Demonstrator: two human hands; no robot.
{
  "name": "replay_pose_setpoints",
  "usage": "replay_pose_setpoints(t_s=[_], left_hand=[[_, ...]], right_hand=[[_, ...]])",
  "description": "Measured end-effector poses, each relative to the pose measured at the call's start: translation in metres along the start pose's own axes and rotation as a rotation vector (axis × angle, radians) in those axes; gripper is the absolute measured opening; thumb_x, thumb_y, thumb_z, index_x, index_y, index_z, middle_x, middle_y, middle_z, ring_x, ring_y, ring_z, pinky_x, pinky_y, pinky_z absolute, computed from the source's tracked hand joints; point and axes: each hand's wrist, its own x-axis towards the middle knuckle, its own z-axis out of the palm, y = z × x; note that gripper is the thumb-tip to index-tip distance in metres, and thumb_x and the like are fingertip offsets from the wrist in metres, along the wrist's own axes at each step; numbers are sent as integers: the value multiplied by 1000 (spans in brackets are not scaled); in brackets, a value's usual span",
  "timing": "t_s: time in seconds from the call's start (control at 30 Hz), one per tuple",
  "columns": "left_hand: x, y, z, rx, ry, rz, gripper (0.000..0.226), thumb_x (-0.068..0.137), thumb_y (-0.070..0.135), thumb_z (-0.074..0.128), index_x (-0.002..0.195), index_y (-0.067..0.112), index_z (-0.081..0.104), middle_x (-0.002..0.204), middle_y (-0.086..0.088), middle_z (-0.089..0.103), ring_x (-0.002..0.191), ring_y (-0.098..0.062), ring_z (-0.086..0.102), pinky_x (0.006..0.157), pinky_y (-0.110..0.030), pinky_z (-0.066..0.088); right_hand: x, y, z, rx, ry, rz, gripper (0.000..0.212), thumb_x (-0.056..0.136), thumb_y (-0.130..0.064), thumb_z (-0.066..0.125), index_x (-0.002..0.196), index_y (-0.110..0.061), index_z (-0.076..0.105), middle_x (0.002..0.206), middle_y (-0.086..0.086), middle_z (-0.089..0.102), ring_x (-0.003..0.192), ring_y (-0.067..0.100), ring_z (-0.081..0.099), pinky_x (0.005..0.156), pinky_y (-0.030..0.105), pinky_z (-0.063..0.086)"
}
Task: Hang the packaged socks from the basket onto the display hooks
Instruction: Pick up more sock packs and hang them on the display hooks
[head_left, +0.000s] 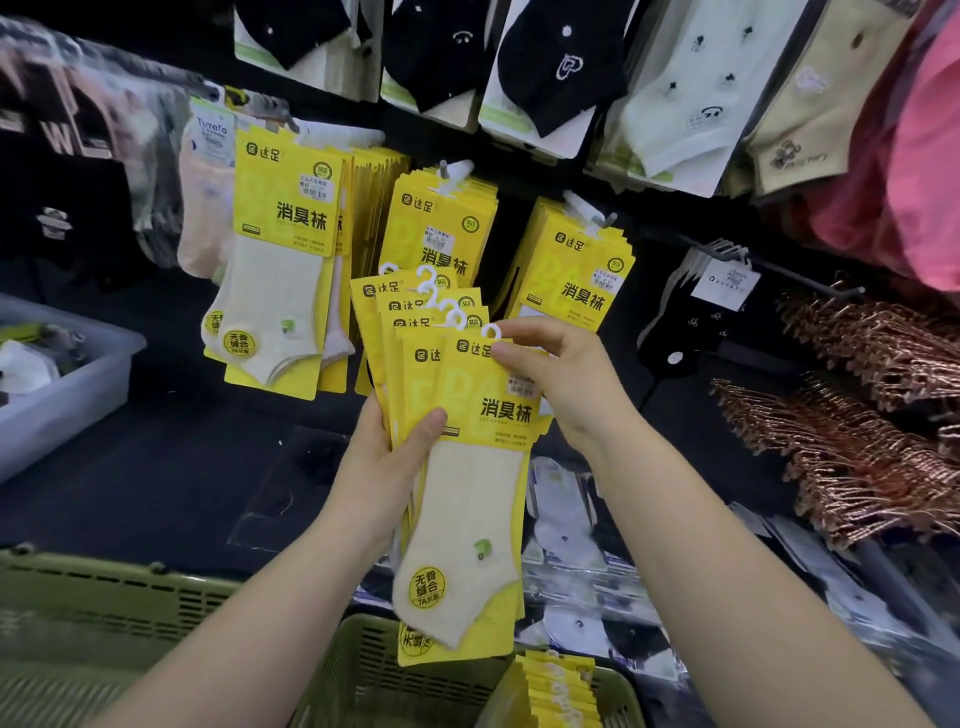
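- Step in hand, by the look of it: sorting a fanned stack of sock packs (457, 467) at frame centre, picking one off to hang.
- Left hand (387, 457): grip closed round the stack's lower left edge, thumb across the front pack.
- Right hand (561, 379): fingertips pinched on the front pack's top edge, just beside its white hanger loop (491, 331).
- Next move prob. calls for peeling that pack free & threading the loop over a display hook (447, 169), upper centre; the hole is small, so aim w/ care.
- Room: hooks above are near full, packs crowd close on both sides; gap btwn rows is narrow.
- Green basket (363, 670) at bottom centre, more packs (558, 691) inside, lower right.
- Copper hangers (857, 415) jut at right, a snag risk.
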Motion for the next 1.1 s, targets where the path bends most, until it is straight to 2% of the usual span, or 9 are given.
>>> replay_pose_setpoints(t_s=[0.13,0.27,0.33,0.47,0.73,0.83,0.93,1.0,1.1], left_hand=[[1,-1,-2,31,40,33,38,80,38,64,116,39,53,109,17,69,99,-5,67,77,-25,53],[7,4,-12,118,119,100,31,91,21,61,118,36,55,107,17,70,95,-1,67,73,-18,52],[9,5,-17,164,142,115,32,91,20,61,119,34,55,106,15,70,93,1,67,68,-14,52],[8,-1,-24,255,206,119,33,90,23,62,121,31,54,110,13,67,97,-1,64,82,-26,50],[6,0,-25,283,178,91,31,89,25,63,117,36,54,109,13,67,98,-4,64,85,-31,51],[6,4,-18,275,119,93,29,89,26,63,111,42,53,106,18,68,93,3,65,76,-19,52],[6,9,-13,244,65,83,32,89,27,63,116,40,54,108,17,69,95,3,65,75,-17,51],[7,11,-11,202,37,72,37,87,29,64,123,32,54,112,11,69,99,-4,67,82,-28,53],[7,12,-5,153,42,71,36,85,31,65,120,30,54,110,8,70,97,-8,68,79,-31,56]], right_hand=[[3,2,-10,234,8,156,5,85,-12,68,87,-16,70,88,3,73,75,16,70,60,31,56],[21,-14,-39,405,230,124,4,87,-12,65,88,-12,69,91,7,73,77,20,70,73,37,59],[33,-26,-52,338,370,92,7,86,-13,65,81,-17,69,91,4,70,83,21,67,75,36,53],[62,-43,-58,131,483,-25,12,88,-16,63,79,-21,68,99,3,67,102,24,61,77,35,49],[94,-43,-49,109,506,6,22,89,-7,58,76,-21,69,91,2,66,82,18,59,63,26,49],[100,-42,-44,133,658,18,11,87,-7,61,91,-15,67,99,5,62,79,15,57,46,16,45],[88,-33,-37,-90,841,-26,22,87,-13,63,108,-14,57,115,5,53,99,18,54,75,24,50],[65,-25,-24,-185,764,-144,15,87,-13,60,100,-17,54,112,3,53,101,16,52,87,30,44],[23,-11,5,-201,271,-94,16,85,-34,67,87,-25,54,91,-11,55,78,-4,53,69,18,44]])
